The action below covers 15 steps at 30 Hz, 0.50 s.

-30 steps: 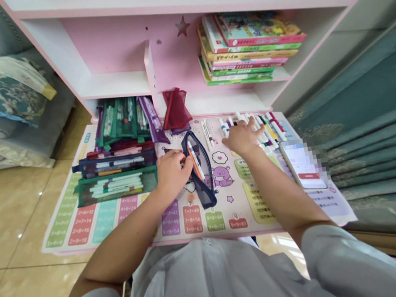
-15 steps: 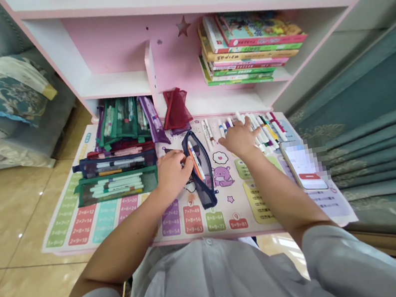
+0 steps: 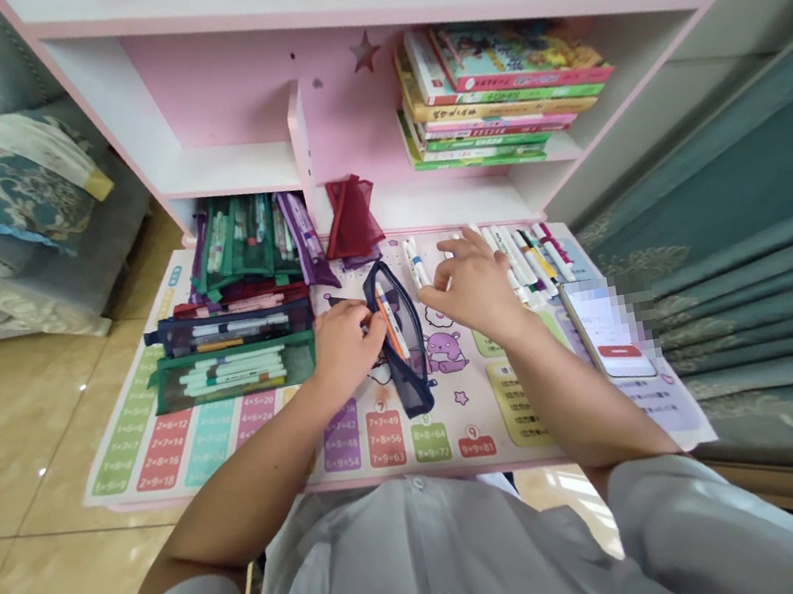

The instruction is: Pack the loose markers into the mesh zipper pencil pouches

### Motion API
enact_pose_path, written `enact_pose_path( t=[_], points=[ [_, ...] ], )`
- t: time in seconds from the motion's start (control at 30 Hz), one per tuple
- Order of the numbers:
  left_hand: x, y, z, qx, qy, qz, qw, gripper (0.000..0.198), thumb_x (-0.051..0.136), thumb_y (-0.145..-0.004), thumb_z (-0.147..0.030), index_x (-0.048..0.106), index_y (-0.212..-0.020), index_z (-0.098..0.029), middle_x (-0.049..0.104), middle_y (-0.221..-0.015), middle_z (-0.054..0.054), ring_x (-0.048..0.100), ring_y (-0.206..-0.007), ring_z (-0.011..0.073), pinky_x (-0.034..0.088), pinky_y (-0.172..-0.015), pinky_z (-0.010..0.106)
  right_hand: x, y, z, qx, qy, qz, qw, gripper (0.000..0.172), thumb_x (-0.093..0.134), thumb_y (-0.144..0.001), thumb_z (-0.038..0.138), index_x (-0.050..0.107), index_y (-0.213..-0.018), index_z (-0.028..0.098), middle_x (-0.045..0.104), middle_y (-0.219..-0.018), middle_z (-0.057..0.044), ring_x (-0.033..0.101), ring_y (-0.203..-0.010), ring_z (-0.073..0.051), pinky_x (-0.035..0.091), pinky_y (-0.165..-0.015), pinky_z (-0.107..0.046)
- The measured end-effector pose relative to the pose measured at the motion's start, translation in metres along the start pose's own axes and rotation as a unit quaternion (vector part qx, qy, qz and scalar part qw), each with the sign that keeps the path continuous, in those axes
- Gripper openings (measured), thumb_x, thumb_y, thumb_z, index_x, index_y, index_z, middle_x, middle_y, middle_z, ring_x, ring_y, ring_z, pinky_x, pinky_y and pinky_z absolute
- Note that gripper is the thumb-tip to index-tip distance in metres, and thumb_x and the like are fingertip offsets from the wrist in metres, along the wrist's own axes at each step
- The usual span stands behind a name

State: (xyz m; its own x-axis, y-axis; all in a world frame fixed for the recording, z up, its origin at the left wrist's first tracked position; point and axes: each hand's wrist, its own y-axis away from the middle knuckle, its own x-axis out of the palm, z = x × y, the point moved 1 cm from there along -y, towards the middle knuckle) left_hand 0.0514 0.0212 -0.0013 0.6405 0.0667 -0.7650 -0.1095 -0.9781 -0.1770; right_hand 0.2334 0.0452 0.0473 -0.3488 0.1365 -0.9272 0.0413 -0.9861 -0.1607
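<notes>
A navy mesh pencil pouch (image 3: 418, 359) lies with its zipped mouth spread, a white marker with an orange band (image 3: 391, 320) inside. My left hand (image 3: 348, 344) has its curled fingers and thumb on the pouch's left edge. To the right, my right hand (image 3: 478, 291) hovers low over the mat, fingers apart. Its thumb is close to the lower end of a blue-banded marker (image 3: 418, 261), beside another white marker; whether it touches cannot be seen. A row of several white markers (image 3: 522, 256) with coloured ends lies behind and right of that hand, partly hidden by it.
Filled mesh pouches stand at the left, a green one (image 3: 230, 391) nearest, a navy one (image 3: 175, 336) behind. Folded dark red pouches (image 3: 351, 218) lie at the back. A phone (image 3: 604, 333) is at the right. Books (image 3: 494, 108) are stacked on the shelf.
My right hand has moved left from the marker row. A blue-banded marker now lies beside the separate markers near the pouch. My left hand and the pouch have stayed in place.
</notes>
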Motion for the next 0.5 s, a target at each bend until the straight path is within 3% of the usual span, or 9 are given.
enact_pose_path(
  t=[0.3, 0.5],
  points=[
    [-0.001, 0.000, -0.001, -0.005, 0.013, -0.002, 1.000, 0.025, 0.054, -0.087, -0.023, 0.057, -0.062, -0.020, 0.073, -0.095, 0.006, 0.066, -0.098, 0.0217, 0.048, -0.091, 0.036, 0.003, 0.020, 0.022, -0.082, 0.012, 0.057, 0.995, 0.024, 0.062, -0.073, 0.029, 0.059, -0.052, 0.018, 0.060, -0.138, -0.012, 0.032, -0.144, -0.041, 0.025, -0.106, -0.073],
    [0.000, 0.000, 0.001, -0.004, 0.014, -0.004, 1.000, 0.025, 0.053, -0.087, -0.024, 0.057, -0.063, -0.020, 0.073, -0.096, 0.006, 0.066, -0.100, 0.0221, 0.047, -0.094, 0.037, 0.005, 0.025, 0.025, -0.104, 0.011, 0.054, 0.993, 0.023, 0.062, -0.074, 0.030, 0.062, -0.053, 0.018, 0.059, -0.139, -0.012, 0.032, -0.144, -0.041, 0.025, -0.108, -0.069]
  ],
)
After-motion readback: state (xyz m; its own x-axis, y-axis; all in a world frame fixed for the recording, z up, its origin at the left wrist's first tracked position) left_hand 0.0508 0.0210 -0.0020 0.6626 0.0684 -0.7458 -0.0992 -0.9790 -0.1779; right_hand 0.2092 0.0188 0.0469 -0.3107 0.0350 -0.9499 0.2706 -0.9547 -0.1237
